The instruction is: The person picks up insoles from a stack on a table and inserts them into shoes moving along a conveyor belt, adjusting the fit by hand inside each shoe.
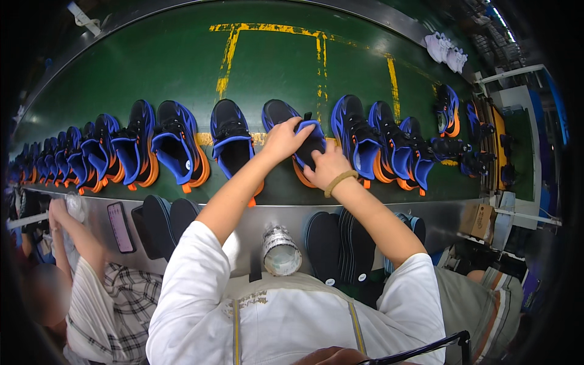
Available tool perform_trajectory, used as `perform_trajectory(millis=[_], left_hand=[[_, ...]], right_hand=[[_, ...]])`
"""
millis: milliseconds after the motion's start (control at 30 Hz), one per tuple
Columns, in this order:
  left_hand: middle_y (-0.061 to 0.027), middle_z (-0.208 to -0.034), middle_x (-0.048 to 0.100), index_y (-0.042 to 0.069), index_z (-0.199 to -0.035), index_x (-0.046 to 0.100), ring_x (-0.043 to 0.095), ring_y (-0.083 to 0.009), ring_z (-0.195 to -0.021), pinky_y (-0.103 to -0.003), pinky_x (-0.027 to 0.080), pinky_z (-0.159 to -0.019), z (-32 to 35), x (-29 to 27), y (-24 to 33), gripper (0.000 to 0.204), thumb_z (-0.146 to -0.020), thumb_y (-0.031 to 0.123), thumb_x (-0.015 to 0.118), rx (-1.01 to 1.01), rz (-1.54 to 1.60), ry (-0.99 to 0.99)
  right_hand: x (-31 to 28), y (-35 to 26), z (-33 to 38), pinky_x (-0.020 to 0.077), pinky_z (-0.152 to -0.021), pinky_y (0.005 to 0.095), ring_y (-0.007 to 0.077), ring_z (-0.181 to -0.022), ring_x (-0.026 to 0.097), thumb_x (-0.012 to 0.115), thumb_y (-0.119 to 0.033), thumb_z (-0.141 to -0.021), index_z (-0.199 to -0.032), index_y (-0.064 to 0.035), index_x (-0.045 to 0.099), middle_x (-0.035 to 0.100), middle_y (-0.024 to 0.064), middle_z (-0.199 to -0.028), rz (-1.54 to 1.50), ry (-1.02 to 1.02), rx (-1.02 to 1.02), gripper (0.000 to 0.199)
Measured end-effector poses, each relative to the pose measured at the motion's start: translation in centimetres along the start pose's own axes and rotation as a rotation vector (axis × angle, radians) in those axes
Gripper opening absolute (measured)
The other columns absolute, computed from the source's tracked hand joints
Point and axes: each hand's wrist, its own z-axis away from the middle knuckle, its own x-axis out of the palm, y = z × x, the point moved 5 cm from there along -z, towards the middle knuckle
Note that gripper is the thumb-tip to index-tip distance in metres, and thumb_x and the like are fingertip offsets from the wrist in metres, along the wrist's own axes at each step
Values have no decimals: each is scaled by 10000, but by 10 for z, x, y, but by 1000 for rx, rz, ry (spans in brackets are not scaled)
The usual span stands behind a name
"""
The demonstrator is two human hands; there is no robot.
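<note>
A black and blue sneaker with an orange sole stands on the green conveyor belt in front of me, toe pointing away. My left hand grips it by the tongue and the side of its opening. At the heel end, my right hand holds the collar, with fingertips at the opening's edge. Both hands partly cover the shoe, and its inside is mostly hidden. Just left of it sits another sneaker, its opening beside my left forearm. A further sneaker stands right of my right hand.
Several matching sneakers line the belt on both sides. On the metal ledge along the near edge are dark insoles, a phone and a whitish-crusted jar. A co-worker sits at left. White shoes stand beyond the belt.
</note>
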Motion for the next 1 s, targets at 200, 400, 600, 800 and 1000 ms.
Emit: perform_trajectory(millis=[200, 400, 600, 800, 1000], left_hand=[[3, -689, 569, 9, -778, 600, 468, -42, -626, -198, 385, -578, -23, 26, -30, 333, -794, 338, 552, -273, 782, -223], [-1, -700, 569, 6, -778, 600, 469, -58, -629, -210, 383, -584, -31, 36, -39, 347, -788, 351, 556, -276, 691, -278], [4, -766, 589, 25, -841, 591, 506, -40, -666, -174, 394, -613, -30, 39, -43, 303, -810, 323, 543, -272, 655, -328], [60, -615, 498, 40, -765, 597, 367, -18, -536, -184, 281, -469, -24, 33, -40, 320, -797, 355, 549, -256, 725, -290], [50, -679, 544, 41, -807, 597, 417, -17, -558, -181, 321, -489, -19, 31, -39, 306, -794, 344, 560, -291, 795, -349]], right_hand=[[8, 3, -12, 446, -768, 359, 287, -832, 569, 525, -236, -693, -811, -11, 624, 596, 185, -836, -32, -360, -67, 273], [41, 6, -27, 463, -720, 353, 288, -826, 553, 473, -101, -738, -765, -10, 624, 553, 173, -895, 76, -119, -87, 178], [57, 8, -44, 451, -738, 344, 268, -863, 538, 404, -132, -788, -889, -16, 583, 546, 157, -930, 167, -115, -104, 236], [68, 5, -46, 372, -844, 315, 261, -1020, 454, 464, -199, -785, -1077, -49, 510, 472, 142, -1124, 325, -530, -137, 331], [68, 1, -42, 371, -840, 296, 233, -1060, 422, 598, -187, -701, -1091, -90, 525, 401, 113, -1203, 503, -615, -202, 408]])
